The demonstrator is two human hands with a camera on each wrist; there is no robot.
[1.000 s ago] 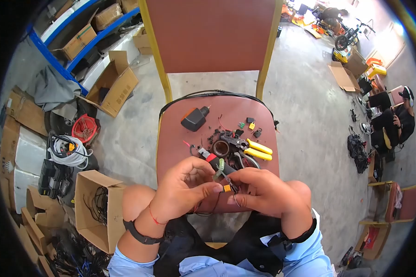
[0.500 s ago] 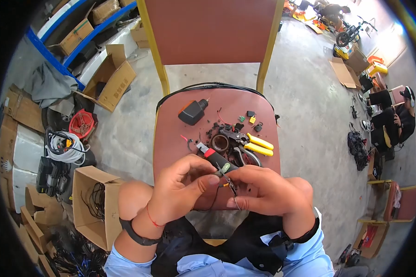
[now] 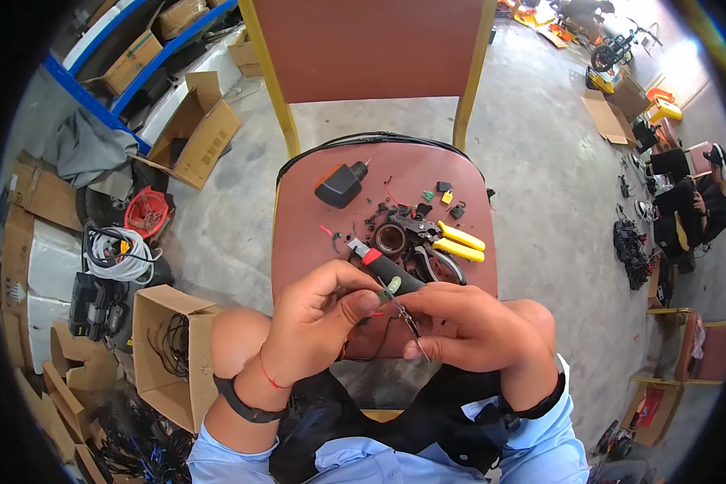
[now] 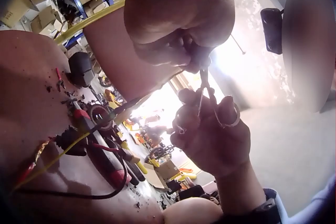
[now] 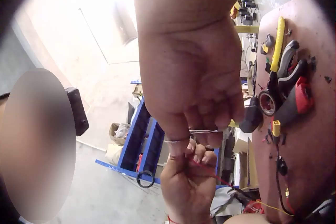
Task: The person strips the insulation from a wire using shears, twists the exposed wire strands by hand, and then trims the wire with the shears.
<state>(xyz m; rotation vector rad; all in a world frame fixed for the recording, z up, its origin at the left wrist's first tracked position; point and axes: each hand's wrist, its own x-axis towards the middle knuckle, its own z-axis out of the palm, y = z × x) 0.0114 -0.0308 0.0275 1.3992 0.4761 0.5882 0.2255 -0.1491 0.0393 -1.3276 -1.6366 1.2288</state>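
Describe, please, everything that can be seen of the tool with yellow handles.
The yellow-handled tool lies on the reddish chair seat, handles apart and pointing to the person's right. Its grips look like plastic, its head like dark metal. The head is close to a round brown roll; contact is unclear. Neither the left hand nor the right hand touches it.

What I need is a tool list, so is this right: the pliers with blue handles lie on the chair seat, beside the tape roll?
Not quite: the handles are yellow, not blue, as the head view shows. The pliers do lie on the chair seat, beside the tape roll.
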